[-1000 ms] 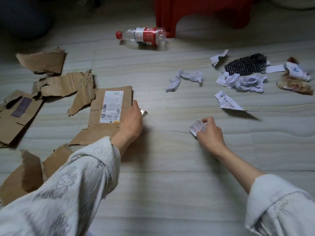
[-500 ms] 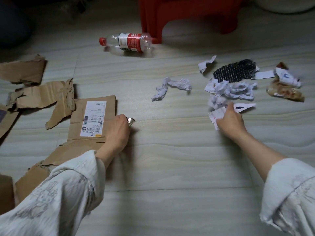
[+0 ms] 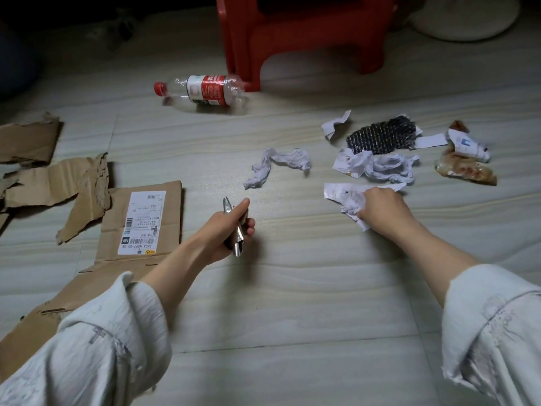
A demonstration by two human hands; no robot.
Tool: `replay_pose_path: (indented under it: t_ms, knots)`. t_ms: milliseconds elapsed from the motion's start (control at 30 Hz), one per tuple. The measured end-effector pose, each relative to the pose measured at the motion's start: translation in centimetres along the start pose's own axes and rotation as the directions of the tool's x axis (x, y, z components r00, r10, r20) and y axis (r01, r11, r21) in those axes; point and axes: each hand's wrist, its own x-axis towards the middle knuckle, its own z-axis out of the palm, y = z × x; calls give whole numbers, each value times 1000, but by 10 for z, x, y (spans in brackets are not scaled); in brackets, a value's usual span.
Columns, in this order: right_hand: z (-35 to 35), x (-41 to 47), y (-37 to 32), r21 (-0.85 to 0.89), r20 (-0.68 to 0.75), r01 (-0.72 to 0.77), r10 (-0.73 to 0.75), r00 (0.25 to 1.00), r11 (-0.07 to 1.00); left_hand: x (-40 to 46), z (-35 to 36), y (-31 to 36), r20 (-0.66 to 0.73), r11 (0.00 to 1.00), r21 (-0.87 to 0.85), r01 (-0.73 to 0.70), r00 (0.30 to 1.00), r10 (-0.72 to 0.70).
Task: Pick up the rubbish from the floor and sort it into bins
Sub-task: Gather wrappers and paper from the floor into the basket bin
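My left hand grips a crumpled silver foil wrapper above the pale floor, right of the labelled cardboard sheet. My right hand holds crumpled white paper scraps and rests on a flat white paper slip. Beyond it lie a twisted white tissue, more crumpled paper, a black dotted wrapper, a torn slip and a brown food wrapper with a white tube on it. A clear plastic bottle with a red cap lies on its side farther back.
Torn brown cardboard pieces spread over the floor at the left. A red plastic stool stands at the back centre, and a pale round object sits at the back right. No bin is in view.
My left hand lifted off the cardboard and turned, showing the foil wrapper it grips. My right hand gathered more paper and now rests on the white slip.
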Motion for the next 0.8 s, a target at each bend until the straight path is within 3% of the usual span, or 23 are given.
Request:
replay_pose_path:
  t_ms: [200, 333, 467, 533, 600, 667, 733, 800]
  knots:
    - [1, -5, -6, -135, -75, 77, -88, 993, 988, 10, 12, 6, 26, 979, -205, 4, 1000, 1]
    - [-3, 6, 0, -125, -71, 175, -185, 980, 977, 15, 20, 10, 36, 882, -472, -11, 999, 32]
    - [-5, 11, 1, -99, -36, 213, -217, 976, 972, 22, 26, 17, 88, 866, -500, -15, 994, 68]
    - [-1, 11, 1, -133, -32, 203, -209, 977, 970, 32, 30, 19, 28, 932, -354, -74, 996, 90]
    - [1, 10, 1, -105, -34, 153, -157, 987, 983, 46, 35, 24, -152, 972, 83, -219, 961, 229]
    - [2, 10, 2, 16, -35, 97, -97, 995, 995, 60, 44, 33, -218, 766, 572, -295, 845, 488]
    - [4, 7, 3, 172, -23, 62, -59, 998, 983, 70, 54, 42, -106, 526, 796, -301, 785, 610]
    - [7, 3, 5, 303, -13, 66, -65, 998, 951, 83, 62, 45, 72, 277, 917, -288, 801, 594]
